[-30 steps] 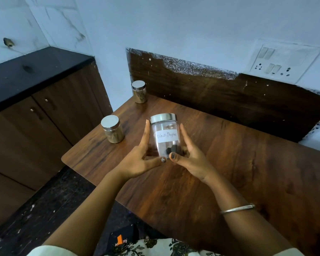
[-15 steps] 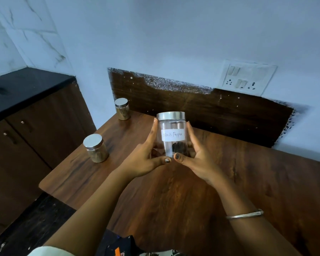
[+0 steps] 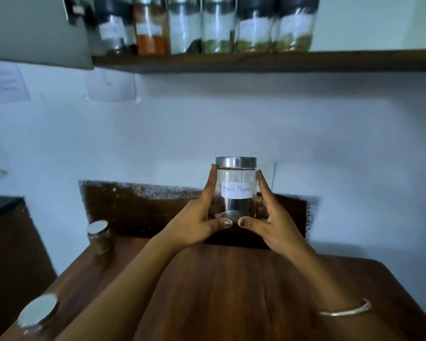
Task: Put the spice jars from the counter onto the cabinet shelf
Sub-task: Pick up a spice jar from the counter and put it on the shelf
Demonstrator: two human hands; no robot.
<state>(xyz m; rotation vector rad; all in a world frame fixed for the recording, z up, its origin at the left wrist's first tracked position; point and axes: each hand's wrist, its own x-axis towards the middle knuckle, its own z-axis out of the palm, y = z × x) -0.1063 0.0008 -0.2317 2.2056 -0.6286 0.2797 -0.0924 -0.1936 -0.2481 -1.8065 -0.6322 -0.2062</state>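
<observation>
Overhead six jars point(image 3: 217, 25); pepper jar point(image 3: 236, 193), two others point(image 3: 99, 236).

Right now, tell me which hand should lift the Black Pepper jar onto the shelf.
Right, probably. The left hand and right hand both hold the Black Pepper jar, but the shelf has its bare stretch right of the jar row, on the right hand's side; the left sits below the crowded part.

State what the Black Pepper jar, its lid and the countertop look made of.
Black Pepper jar: clear glass, probably; see-through with glints, though plastic is possible. Lid: brushed silver metal by its dull sheen. Countertop: wood or wood-look laminate, brown grain streaks, smooth finish.
</observation>
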